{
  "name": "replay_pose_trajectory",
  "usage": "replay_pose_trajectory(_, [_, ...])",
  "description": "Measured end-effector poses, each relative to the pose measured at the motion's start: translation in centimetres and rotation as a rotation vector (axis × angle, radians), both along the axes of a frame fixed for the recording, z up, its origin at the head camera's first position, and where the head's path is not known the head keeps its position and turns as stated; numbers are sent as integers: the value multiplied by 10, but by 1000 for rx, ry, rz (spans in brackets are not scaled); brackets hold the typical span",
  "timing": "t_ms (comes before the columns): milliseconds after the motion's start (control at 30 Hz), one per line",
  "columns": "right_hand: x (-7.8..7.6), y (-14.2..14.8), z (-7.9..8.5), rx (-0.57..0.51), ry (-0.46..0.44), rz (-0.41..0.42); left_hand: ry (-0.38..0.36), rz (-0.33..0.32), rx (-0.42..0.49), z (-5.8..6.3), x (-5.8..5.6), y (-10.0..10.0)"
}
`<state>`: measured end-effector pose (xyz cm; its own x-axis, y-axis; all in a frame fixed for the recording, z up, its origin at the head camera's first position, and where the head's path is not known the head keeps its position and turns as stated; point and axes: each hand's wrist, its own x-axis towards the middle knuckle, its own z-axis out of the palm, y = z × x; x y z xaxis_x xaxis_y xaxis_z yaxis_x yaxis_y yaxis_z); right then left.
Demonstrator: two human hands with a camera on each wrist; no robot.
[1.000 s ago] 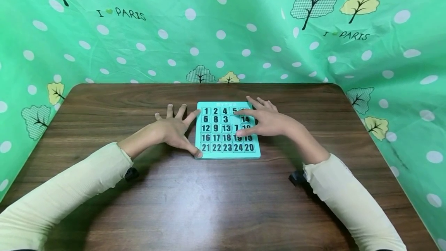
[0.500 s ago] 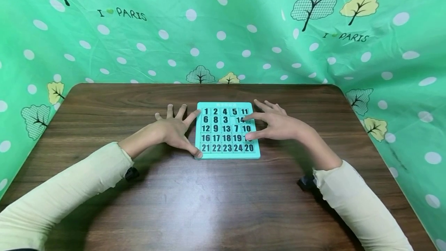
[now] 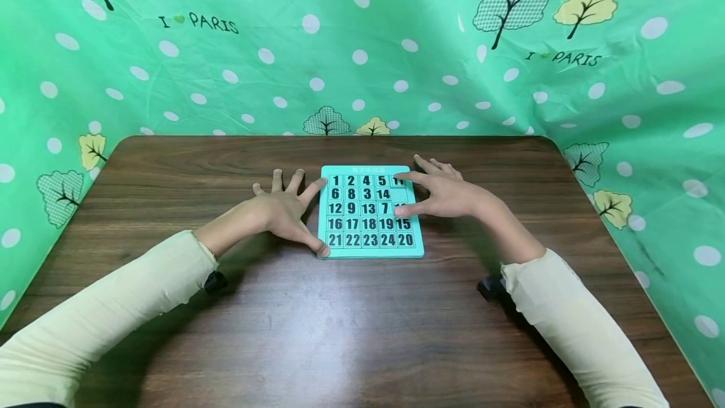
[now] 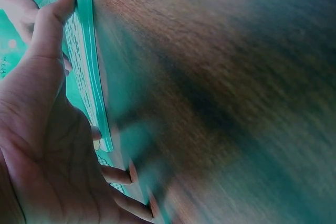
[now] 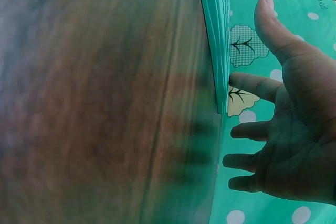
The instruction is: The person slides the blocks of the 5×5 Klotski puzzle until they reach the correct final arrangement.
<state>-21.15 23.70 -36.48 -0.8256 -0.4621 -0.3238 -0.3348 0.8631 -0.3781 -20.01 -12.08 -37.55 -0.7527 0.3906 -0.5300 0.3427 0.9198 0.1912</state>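
Observation:
A turquoise sliding number puzzle (image 3: pixel 370 251) lies flat on the table, its tiles in five rows. The 14 tile (image 3: pixel 383 194) sits beside the 3, and the gap is at the right end of that second row. My left hand (image 3: pixel 283 211) is spread at the puzzle's left side, thumb on the near left corner and forefinger on the left edge. Above the right side is my right hand (image 3: pixel 447 197), fingers extended; its forefinger reaches the 11 tile (image 3: pixel 398 181) and its thumb is over the 10. In the right wrist view the thumb stands off the board.
The brown wooden table (image 3: pixel 317 332) surrounds the puzzle. A green dotted cloth (image 3: pixel 362 30) with printed trees hangs behind and at both sides. Dark wrist devices (image 3: pixel 491 287) show under both sleeves.
The 14 tile has slid left, so the gap moved to the row's right end. My right hand drew back rightward, then moved slightly up to the 11. The left hand stayed still.

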Motion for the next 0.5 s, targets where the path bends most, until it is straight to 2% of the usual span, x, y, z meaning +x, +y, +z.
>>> replay_pose_trajectory(100, [1,1,1,0,-9,3,-4,0,2,0,0,0])
replay_pose_trajectory(333, [16,2,7,-24,-15,30,-4,-7,-3,0,-1,0])
replay_pose_trajectory(500, [14,-7,7,-20,21,35,-2,-10,-7,0,-1,0])
